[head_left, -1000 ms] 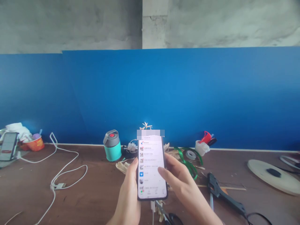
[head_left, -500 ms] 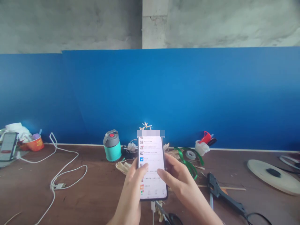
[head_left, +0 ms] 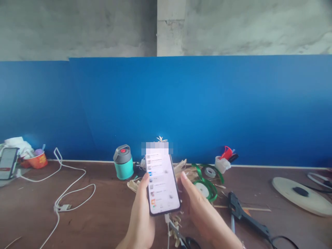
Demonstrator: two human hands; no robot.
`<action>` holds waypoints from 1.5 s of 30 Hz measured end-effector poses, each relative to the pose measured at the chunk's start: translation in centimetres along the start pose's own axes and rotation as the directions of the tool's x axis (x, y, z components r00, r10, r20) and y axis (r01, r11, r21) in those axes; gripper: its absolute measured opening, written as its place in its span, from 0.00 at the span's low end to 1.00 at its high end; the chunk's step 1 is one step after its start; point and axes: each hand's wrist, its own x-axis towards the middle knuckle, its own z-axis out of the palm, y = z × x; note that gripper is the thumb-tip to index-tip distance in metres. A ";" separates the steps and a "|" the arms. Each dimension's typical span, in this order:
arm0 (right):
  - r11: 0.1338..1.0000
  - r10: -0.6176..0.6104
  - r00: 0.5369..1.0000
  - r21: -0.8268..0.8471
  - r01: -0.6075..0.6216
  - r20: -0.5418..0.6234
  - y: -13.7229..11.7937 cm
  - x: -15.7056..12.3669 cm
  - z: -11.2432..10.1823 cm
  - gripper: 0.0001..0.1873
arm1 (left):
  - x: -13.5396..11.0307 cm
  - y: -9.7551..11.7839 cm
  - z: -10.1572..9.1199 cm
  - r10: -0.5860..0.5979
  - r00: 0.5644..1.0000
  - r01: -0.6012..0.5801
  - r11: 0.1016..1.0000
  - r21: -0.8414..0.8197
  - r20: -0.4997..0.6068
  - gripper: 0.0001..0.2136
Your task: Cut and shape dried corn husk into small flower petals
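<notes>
A smartphone [head_left: 163, 186] with a lit screen listing chat-like rows is held up over the table, leaning a little to the left. A white charging cable [head_left: 167, 218] is plugged into its bottom edge. My left hand [head_left: 141, 211] grips the phone from the left, thumb along its side edge and fingers hidden behind. Just off the phone's right edge is my right hand [head_left: 201, 207], open, its outstretched thumb side towards me and its other fingers mostly hidden. Below the phone, scissors [head_left: 192, 242] with black handles lie among dry pale scraps [head_left: 176, 226].
A teal food jar [head_left: 123, 169] stands behind on the left. To the right are green ribbon [head_left: 212, 193], a white cup with pens [head_left: 222, 164], a black glue gun [head_left: 240, 212] and a round pale disc [head_left: 298, 193]. A white cable [head_left: 67, 193], orange bowl [head_left: 38, 160] and second phone [head_left: 8, 163] lie left.
The phone has shifted left and tilted. My right hand has come off the phone, its thumb leaving the screen. My left thumb has moved from the screen to the phone's left edge.
</notes>
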 end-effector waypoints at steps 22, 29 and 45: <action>0.910 -0.018 0.999 0.414 0.030 -0.032 -3.3 1.1 -4.5 0.34 | 17.0 -0.1 -3.0 0.585 0.743 -0.445 0.067 0.893 0.326 0.06; 0.924 0.009 0.999 0.382 0.007 -0.039 -3.3 1.0 -3.6 0.36 | 18.9 -1.8 -1.4 0.611 0.739 -0.349 -0.013 0.937 0.284 0.05; 0.871 -0.061 0.989 0.491 -0.015 0.138 -2.6 -0.5 -0.2 0.28 | 13.8 1.7 -1.0 0.540 0.813 -0.564 0.637 0.526 0.219 0.09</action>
